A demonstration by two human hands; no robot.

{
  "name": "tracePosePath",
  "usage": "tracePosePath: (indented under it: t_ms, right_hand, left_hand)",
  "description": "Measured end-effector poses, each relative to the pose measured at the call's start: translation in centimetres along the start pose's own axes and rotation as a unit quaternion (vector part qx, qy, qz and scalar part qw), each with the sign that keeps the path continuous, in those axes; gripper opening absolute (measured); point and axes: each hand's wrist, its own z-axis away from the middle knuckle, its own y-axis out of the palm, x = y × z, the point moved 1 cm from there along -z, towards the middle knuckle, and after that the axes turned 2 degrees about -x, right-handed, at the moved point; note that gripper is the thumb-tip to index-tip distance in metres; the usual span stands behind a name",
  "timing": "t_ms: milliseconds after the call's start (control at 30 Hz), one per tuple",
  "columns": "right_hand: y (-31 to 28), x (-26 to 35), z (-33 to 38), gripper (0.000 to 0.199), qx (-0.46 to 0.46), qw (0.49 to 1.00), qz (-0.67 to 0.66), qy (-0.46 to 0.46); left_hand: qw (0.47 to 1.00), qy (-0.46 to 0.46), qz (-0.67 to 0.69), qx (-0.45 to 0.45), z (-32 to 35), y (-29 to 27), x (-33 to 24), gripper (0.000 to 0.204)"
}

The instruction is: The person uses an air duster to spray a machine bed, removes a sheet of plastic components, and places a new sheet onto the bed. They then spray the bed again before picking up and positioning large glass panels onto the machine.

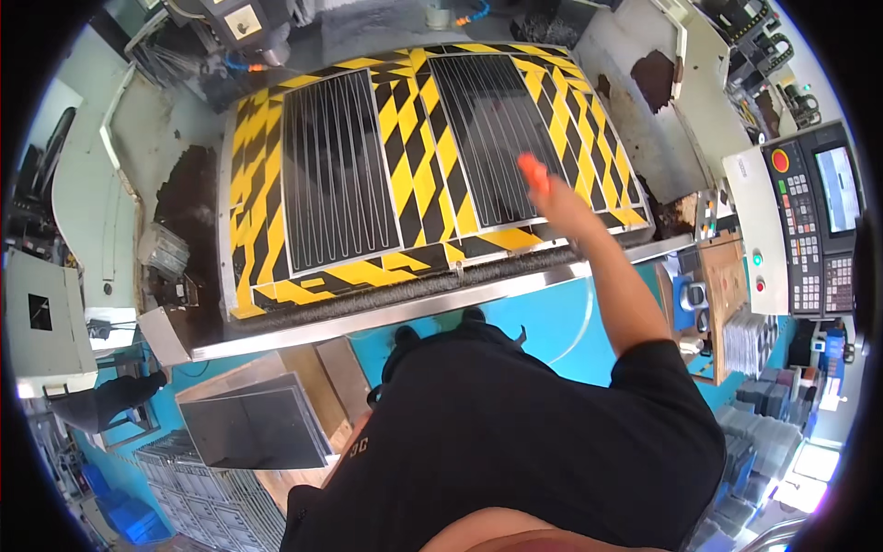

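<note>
A workshop fills the view, with a blue floor (561,322) and grey machines all round. The biggest thing is a sliding machine cover (414,161) striped yellow and black, taking up the upper middle. Two dark ribbed panels are set in it, one at about 10 o'clock (336,170) and one at about 1 o'clock (492,138), each crossed by thin lengthwise lines. A bright metal rail (432,308) runs along the cover's near edge. At 3 o'clock stands a grey control panel (814,225) with a screen, rows of keys and a red round button. At 7 o'clock a dark metal sheet (253,423) lies on a wooden pallet.

The right hand (543,189) reaches up over the lower right corner of the right ribbed panel, fingers (532,170) stretched out flat and together, gripping nothing; whether they touch the panel cannot be told. The left hand is out of sight.
</note>
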Motion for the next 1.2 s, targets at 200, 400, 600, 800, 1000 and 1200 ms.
tracePosePath:
  t_ms: [200, 400, 600, 800, 1000, 1200]
  right_hand:
    - [2.9, 6.0, -14.5, 0.046, -0.059, 0.997, -0.042, 0.033]
    - [0.9, 3.1, -20.5, 0.049, -0.074, 0.979, -0.100, 0.161]
    - [5.7, 22.0, -2.9, 0.046, 0.174, 0.952, 0.136, -0.213]
    - [6.5, 24.8, -8.1, 0.049, 0.066, 0.990, -0.059, -0.110]
    - [1.6, 14.1, -9.3, 0.051, 0.069, 0.997, -0.046, 0.006]
    - [0.9, 9.8, 1.6, 0.051, 0.033, 0.988, 0.142, -0.051]
  left_hand:
    - [0.999, -0.014, -0.007, -0.043, 1.7, -0.9, -0.6, 0.029]
    - [0.996, -0.043, 0.004, -0.077, 6.3, -0.1, 0.5, 0.028]
    - [0.985, -0.082, 0.030, -0.151, 11.3, 1.7, 3.3, 0.028]
    - [0.986, -0.084, 0.021, -0.140, 13.1, 2.2, 6.6, 0.027]
    - [0.918, -0.302, 0.227, -0.122, 11.3, -0.2, 3.7, 0.023]
    - [0.975, -0.200, -0.062, -0.082, 10.6, 2.1, 13.4, 0.028]
